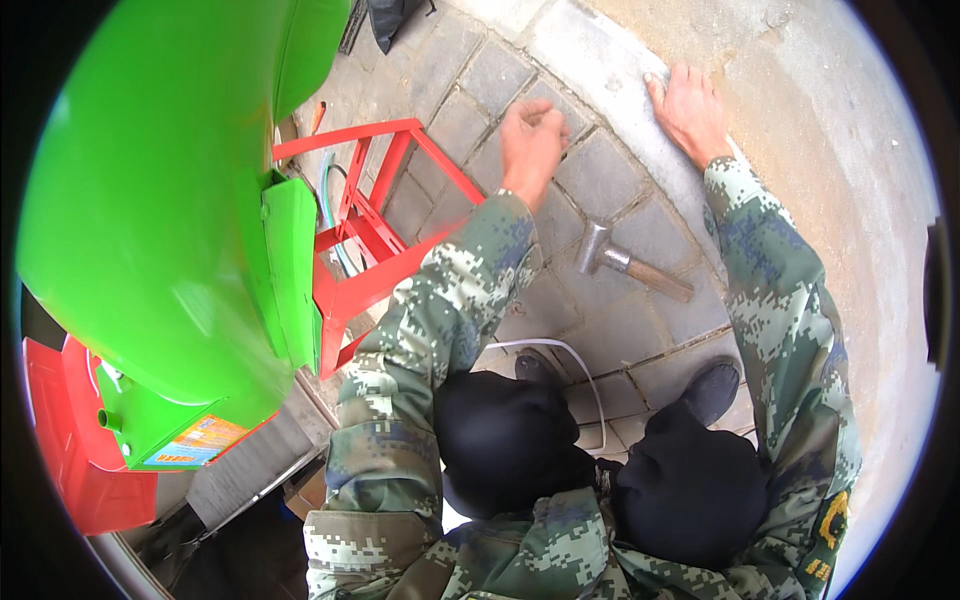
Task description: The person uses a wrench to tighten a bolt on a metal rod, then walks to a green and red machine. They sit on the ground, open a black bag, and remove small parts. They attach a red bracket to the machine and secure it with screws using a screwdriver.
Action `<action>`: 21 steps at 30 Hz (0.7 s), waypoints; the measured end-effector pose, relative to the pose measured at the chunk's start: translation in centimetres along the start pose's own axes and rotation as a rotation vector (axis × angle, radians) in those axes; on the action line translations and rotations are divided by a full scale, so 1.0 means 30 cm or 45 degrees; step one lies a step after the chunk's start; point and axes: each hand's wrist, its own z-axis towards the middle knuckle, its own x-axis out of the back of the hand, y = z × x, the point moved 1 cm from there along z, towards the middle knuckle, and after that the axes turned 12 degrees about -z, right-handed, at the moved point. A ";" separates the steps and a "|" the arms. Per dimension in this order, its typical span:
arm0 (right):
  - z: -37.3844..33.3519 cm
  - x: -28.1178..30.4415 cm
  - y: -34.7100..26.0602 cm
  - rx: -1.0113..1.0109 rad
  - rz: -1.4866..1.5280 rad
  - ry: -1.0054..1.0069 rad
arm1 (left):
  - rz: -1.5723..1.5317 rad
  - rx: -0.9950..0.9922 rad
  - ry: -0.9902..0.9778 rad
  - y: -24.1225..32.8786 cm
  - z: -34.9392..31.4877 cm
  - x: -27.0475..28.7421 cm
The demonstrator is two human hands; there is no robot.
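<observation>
My left hand [533,148] is held out over the grey paving bricks, its fingers curled in and slightly blurred. Whether anything small sits between those fingertips is hidden. Farther right, my right hand [689,115] lies flat with fingers stretched on the pale concrete kerb [625,85] beside the wall. Between my forearms a hammer [612,256] with a metal head and wooden handle lies on the bricks [610,320], touched by neither hand. A red metal frame [380,285] stands left of my left forearm.
A large green machine body [150,220] fills the left side, with a red panel [90,450] below it. A white cable [580,360] curves past my shoes. Beside the red frame are an orange-handled tool [318,117] and thin hoses [328,195]. The pale wall [860,200] bounds the right.
</observation>
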 end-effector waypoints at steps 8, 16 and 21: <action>-0.006 -0.004 -0.029 -0.087 0.119 -0.060 | 0.417 -0.253 0.639 -0.021 0.700 0.304; 0.007 0.021 -0.032 -0.114 0.229 -0.184 | 0.894 -0.676 0.685 0.216 1.031 0.412; 0.017 0.029 -0.024 -0.138 0.307 -0.290 | 0.949 -0.807 0.457 0.297 1.144 0.301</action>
